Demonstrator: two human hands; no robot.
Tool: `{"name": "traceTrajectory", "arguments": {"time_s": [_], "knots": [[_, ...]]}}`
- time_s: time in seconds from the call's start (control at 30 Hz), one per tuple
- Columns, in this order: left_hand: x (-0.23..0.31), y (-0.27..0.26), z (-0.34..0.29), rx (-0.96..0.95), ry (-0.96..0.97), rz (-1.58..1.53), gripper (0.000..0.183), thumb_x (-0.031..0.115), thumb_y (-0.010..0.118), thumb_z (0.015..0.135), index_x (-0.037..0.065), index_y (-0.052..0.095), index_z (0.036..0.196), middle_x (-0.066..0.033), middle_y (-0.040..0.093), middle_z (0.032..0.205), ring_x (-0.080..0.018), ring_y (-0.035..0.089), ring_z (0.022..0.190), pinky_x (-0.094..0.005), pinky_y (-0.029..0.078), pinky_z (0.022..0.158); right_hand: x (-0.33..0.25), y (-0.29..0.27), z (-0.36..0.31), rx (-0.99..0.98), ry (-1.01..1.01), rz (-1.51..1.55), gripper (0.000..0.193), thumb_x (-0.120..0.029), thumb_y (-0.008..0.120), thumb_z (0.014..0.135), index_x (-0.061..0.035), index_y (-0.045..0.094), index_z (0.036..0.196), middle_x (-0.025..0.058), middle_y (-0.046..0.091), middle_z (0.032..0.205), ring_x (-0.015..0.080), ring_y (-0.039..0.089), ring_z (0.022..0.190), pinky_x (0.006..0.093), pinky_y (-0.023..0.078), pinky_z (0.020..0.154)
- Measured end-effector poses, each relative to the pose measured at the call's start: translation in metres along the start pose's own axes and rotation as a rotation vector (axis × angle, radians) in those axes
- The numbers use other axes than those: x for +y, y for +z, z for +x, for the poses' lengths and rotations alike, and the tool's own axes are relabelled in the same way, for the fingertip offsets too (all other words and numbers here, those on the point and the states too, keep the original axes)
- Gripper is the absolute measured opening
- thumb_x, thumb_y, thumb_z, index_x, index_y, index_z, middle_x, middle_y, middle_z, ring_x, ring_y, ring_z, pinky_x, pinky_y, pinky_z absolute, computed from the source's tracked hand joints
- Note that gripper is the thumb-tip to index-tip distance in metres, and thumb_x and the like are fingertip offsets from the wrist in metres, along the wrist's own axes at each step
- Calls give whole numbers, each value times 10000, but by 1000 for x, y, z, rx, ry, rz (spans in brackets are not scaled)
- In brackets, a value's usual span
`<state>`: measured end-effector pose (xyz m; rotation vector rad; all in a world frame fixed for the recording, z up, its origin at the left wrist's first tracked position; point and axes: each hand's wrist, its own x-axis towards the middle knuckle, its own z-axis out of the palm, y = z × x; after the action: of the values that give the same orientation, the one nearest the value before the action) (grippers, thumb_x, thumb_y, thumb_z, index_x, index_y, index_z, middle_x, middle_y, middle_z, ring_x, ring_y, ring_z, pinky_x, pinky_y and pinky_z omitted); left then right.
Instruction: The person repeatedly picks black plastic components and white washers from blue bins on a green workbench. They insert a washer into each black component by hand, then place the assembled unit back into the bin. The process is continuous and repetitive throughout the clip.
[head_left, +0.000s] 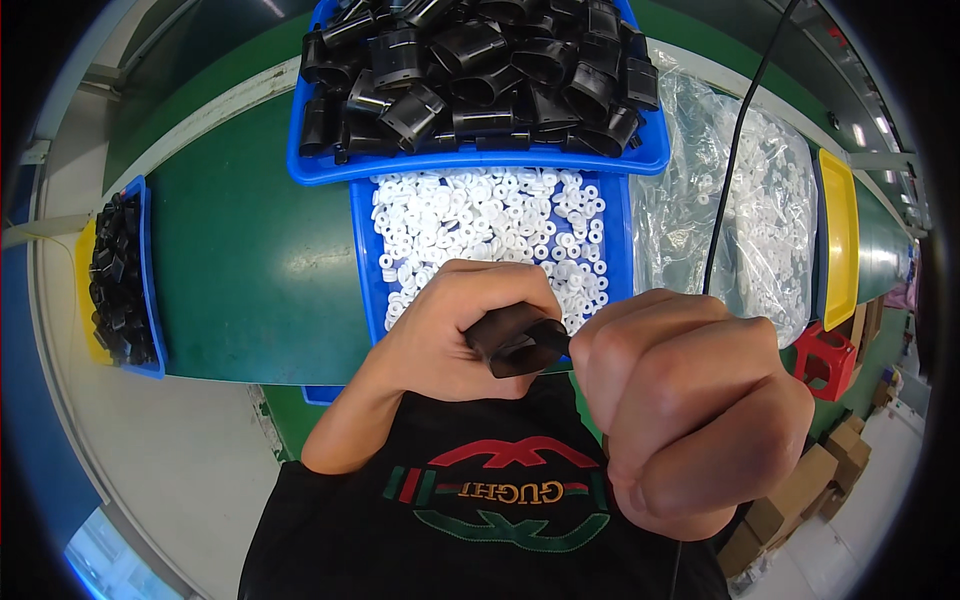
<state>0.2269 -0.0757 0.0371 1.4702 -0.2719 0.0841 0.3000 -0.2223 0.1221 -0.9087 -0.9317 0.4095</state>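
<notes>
My left hand [440, 330] is closed around a black hollow plastic part [500, 335], its oval opening facing me. Close against that part, my right hand [700, 410] makes a fist. Whatever the right fist grips is hidden behind its fingers; only a dark end shows where the hand meets the part. Just beyond my hands lies a blue tray [620, 235] with many small white rings [470, 215]. Above it, a second blue tray [480, 172] is heaped with similar black hollow parts [465, 48].
A black cord [735, 160] runs down behind my right hand. Right of the trays is a clear plastic bag [770, 200] of white pieces, then a yellow tray [838, 235]. A blue bin [152, 290] of black parts stands far left on the green table [250, 270]. A red stool [828, 360] stands lower right.
</notes>
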Motion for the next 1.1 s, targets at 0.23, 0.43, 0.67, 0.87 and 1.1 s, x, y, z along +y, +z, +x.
{"name": "traceTrajectory", "arguments": {"time_s": [0.23,0.43,0.67,0.87,1.1], "knots": [[2,1,-1,-1,-43,-23,307,59,709,584,43,605,873,-79,590,719,-245,572,631,-313,441,583,17,1,10,-117,-245,-53,245,48,690,719,-66,489,638,22,540,573,121,405,426,239,255,362],[1,0,-1,21,1,-3,310,69,710,585,45,607,877,-72,593,712,-243,573,621,-313,446,581,7,-5,-4,-39,-52,-54,236,45,690,723,-67,495,653,25,541,577,119,406,427,238,251,361],[2,0,-1,22,4,-14,314,82,710,586,46,610,882,-73,594,716,-243,581,629,-314,448,583,8,-3,-4,-21,-52,-73,254,34,705,734,-67,490,643,29,541,572,116,401,420,232,258,361],[3,-2,-4,21,12,19,301,86,707,593,44,607,874,-88,580,707,-259,574,625,-321,442,579,12,3,-5,21,-61,-80,272,53,698,707,-69,475,611,23,542,577,121,411,428,242,271,366],[9,5,2,17,-68,93,274,98,720,601,40,585,832,-94,538,669,-285,531,580,-341,415,542,22,0,-10,43,-71,-43,279,95,670,661,-76,466,578,11,545,588,131,433,446,258,291,378]]}}
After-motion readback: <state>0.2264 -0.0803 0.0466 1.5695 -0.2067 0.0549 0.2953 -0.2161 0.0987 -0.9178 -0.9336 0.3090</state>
